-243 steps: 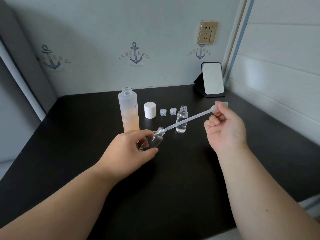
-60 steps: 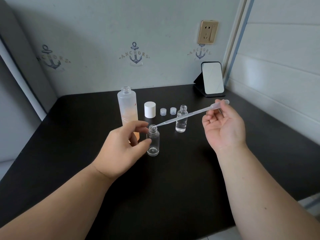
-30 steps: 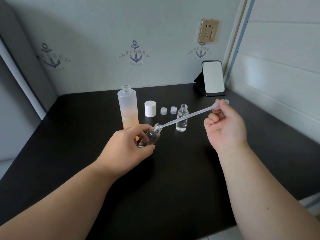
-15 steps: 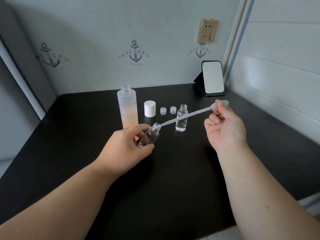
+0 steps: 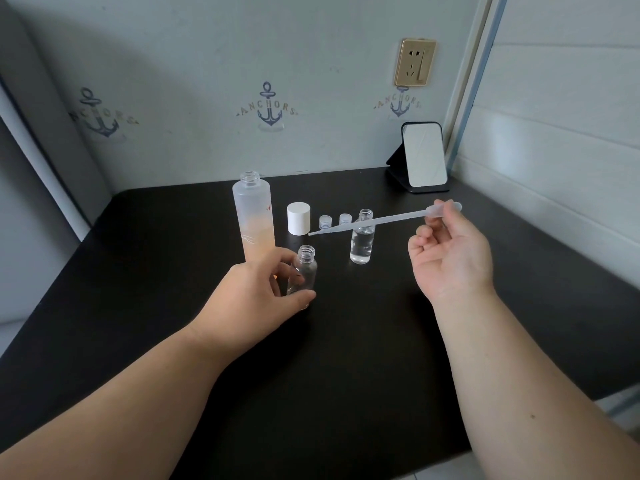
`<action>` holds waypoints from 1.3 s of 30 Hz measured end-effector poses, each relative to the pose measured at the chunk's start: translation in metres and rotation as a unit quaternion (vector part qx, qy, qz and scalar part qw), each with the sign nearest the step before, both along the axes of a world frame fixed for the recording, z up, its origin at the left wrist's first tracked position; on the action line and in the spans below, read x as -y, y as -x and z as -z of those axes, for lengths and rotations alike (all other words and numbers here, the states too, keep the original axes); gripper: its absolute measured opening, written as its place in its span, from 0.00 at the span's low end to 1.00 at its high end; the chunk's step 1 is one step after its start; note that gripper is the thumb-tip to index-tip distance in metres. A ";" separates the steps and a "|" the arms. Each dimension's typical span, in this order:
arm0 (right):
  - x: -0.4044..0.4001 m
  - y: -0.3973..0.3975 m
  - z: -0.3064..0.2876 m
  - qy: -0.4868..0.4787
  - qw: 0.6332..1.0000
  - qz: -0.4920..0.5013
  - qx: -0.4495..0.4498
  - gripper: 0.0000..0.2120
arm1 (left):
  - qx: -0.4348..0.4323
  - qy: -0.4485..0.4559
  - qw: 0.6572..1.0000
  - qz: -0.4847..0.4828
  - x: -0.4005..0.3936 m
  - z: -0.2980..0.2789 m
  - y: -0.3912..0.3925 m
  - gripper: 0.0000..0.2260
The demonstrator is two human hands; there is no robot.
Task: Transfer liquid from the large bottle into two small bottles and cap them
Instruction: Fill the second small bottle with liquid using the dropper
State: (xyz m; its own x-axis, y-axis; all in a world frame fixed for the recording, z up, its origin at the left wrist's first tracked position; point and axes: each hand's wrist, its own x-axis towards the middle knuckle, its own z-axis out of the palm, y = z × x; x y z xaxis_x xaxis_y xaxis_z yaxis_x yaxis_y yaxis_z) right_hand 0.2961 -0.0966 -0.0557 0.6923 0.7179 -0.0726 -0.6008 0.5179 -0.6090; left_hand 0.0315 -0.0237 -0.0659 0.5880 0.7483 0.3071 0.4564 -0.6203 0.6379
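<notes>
My left hand (image 5: 258,294) holds a small clear bottle (image 5: 304,271) nearly upright on the black table (image 5: 346,358), fingers and thumb around its body. My right hand (image 5: 450,252) pinches the bulb of a plastic pipette (image 5: 375,221); its tip hangs in the air just above and right of that bottle's open mouth. The tall frosted large bottle (image 5: 255,216), uncapped and partly full of peach liquid, stands behind my left hand. A second small bottle (image 5: 362,239) with clear liquid stands open to the right. Two small clear caps (image 5: 335,220) lie behind it.
A white cap (image 5: 298,218) of the large bottle stands beside it. A small mirror on a black stand (image 5: 423,157) sits in the back right corner. Walls close the table at the back and right; the near edge (image 5: 311,469) runs below my arms.
The small bottle in my left hand went from tilted to nearly upright on the table. The pipette tip came out of its mouth and now hangs above it.
</notes>
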 end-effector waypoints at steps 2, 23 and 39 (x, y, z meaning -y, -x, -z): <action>0.000 0.000 -0.001 0.003 1.000 -0.004 0.001 0.09 | -0.005 0.015 1.000 -0.009 0.000 0.000 -0.001 0.20; 0.002 0.004 -0.003 0.011 1.000 -0.026 0.003 0.11 | 0.212 0.127 0.960 -0.130 -0.023 0.006 0.001 0.27; 0.001 0.002 -0.001 -0.026 0.998 -0.043 0.027 0.03 | 0.180 0.068 0.974 -0.116 -0.016 0.000 0.000 0.20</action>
State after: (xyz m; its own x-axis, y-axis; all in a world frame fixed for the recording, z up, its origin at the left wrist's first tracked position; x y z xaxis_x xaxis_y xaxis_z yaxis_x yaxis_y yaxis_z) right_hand 0.2937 -0.0978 -0.0550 0.6295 0.7770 0.0026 -0.6112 0.4973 -0.6157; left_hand 0.0317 -0.0081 -0.0658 0.2697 0.8968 0.3507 0.3057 -0.4251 0.8520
